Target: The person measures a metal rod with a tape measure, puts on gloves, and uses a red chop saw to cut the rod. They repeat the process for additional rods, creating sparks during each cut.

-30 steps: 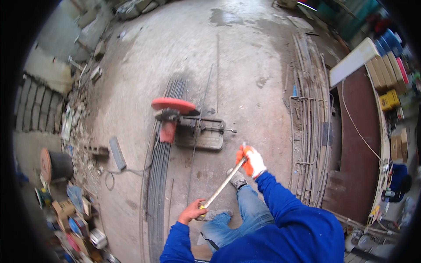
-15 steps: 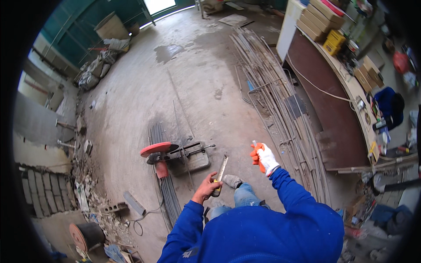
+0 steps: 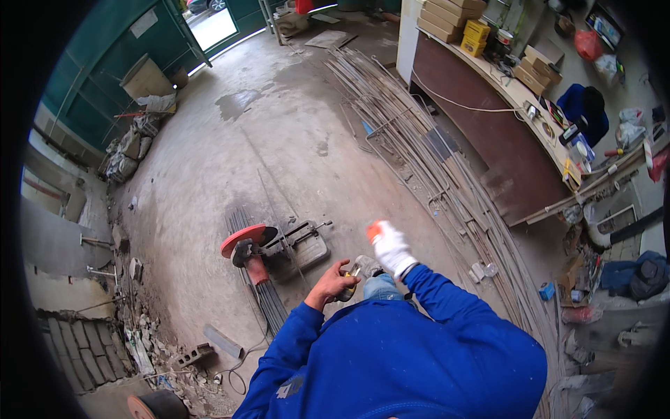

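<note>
A head-worn fisheye looks down and ahead: hands (image 3: 329, 285) near, floor (image 3: 307, 171) beyond, rim perhaps unclear.

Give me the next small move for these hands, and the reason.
Probably let the blade slide fully into the tape measure: the left hand grips it, a short stretch seems to stick out, and the gloved right hand is apart from it.

We've got a lane over the concrete floor (image 3: 338, 181) ahead of the gloved right hand (image 3: 391, 246), between cut-off saw (image 3: 246, 251) and long metal bars (image 3: 419, 157). Left hand (image 3: 336, 283) is tighter: saw sits forward-left, rod bundle (image 3: 269, 304) alongside. Shoe (image 3: 368, 265) blocks the low gap between our hands; burgundy panel (image 3: 485, 133) walls off beyond the bars.
</note>
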